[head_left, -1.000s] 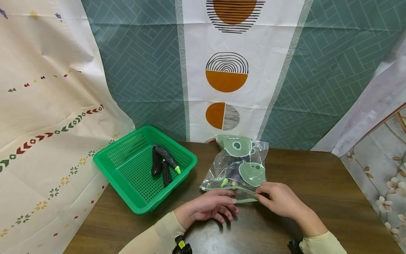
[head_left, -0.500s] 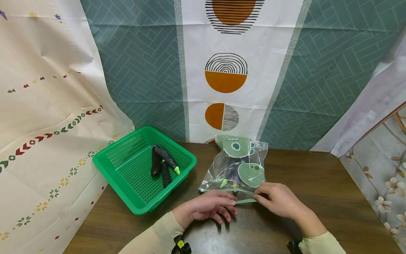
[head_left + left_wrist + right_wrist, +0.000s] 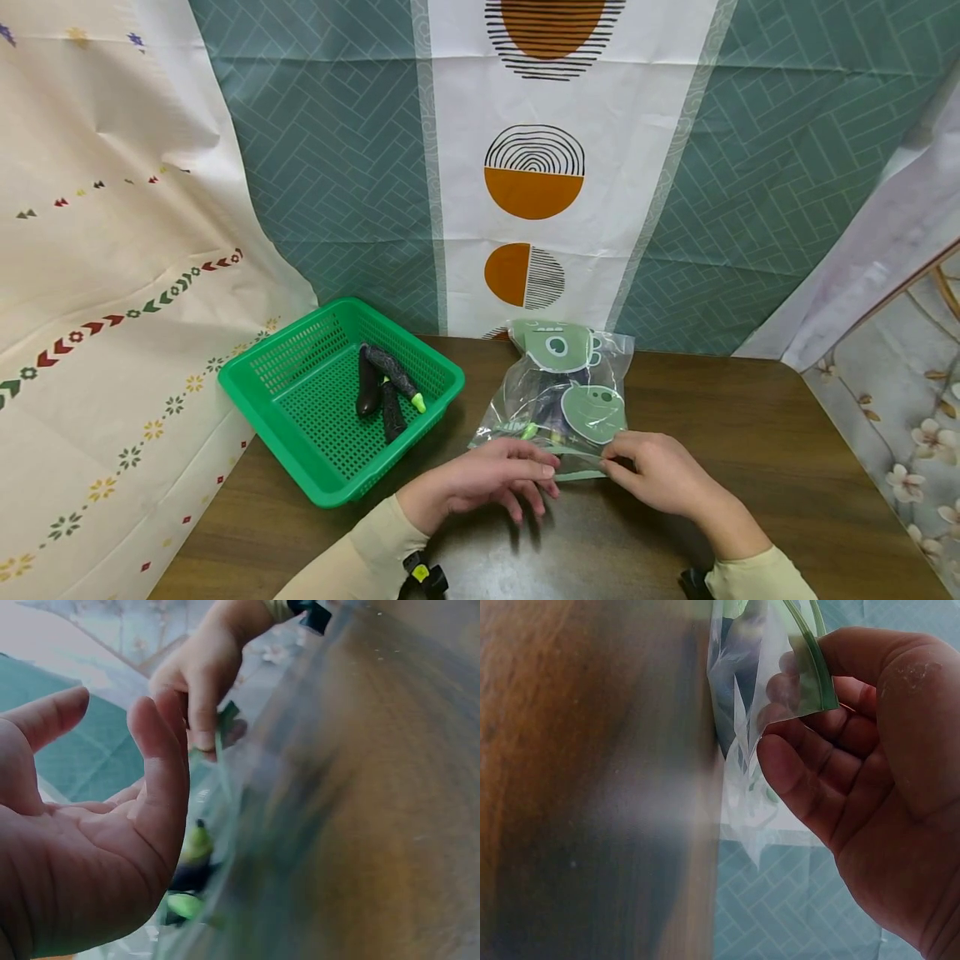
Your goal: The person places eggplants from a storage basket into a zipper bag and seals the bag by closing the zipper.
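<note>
Lower centre, the left hand [image 3: 491, 482] has its grip apart beside the left end of the clear zip bag [image 3: 573, 400], contact unclear; the right hand [image 3: 656, 471] pinches its near right corner; the mouth runs crosswise between them, the body upward in frame; wooden surface [image 3: 735, 408] beneath; eggplants [image 3: 393, 369] in a green basket [image 3: 285, 442], left of centre; patterned cloth [image 3: 337, 167] behind.

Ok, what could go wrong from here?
Only the right hand plainly holds the clear bag, near the right end of its mouth; the left hand grips nothing, so the bag might slide or twist if pulled. The green stem ends inside lie close to the mouth, so they could catch in it or poke out.
</note>
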A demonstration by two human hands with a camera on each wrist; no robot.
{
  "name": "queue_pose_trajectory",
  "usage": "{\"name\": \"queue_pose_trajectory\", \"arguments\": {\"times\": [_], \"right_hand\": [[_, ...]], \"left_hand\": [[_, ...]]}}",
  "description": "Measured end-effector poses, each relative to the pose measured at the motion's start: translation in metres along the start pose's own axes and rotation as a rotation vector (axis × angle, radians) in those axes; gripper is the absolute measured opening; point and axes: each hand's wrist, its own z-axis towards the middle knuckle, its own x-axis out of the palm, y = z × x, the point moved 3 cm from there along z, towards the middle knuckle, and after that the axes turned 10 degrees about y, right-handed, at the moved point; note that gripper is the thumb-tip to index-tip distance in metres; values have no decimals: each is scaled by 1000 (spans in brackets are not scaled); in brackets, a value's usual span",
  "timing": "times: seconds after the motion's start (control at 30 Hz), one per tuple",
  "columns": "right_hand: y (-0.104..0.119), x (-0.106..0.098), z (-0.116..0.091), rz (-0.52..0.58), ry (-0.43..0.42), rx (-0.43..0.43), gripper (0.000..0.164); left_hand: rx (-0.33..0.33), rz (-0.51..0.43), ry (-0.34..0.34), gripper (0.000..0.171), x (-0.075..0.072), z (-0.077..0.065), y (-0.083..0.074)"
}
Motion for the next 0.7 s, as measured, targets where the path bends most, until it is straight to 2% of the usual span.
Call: {"name": "queue_pose_trajectory", "arguments": {"times": [0.17,0.43,0.7], "right_hand": [[-1,0,0,-5,-17,-16,22],[-2,0,1,21,15,3,19],[-2,0,-1,28,24,13,21]], "left_hand": [[66,97,-63,49,-2,-10,-17],[144,220,-196,50,-10,-34,-46],[158,318,-311,60,-19,-55,-68]]}}
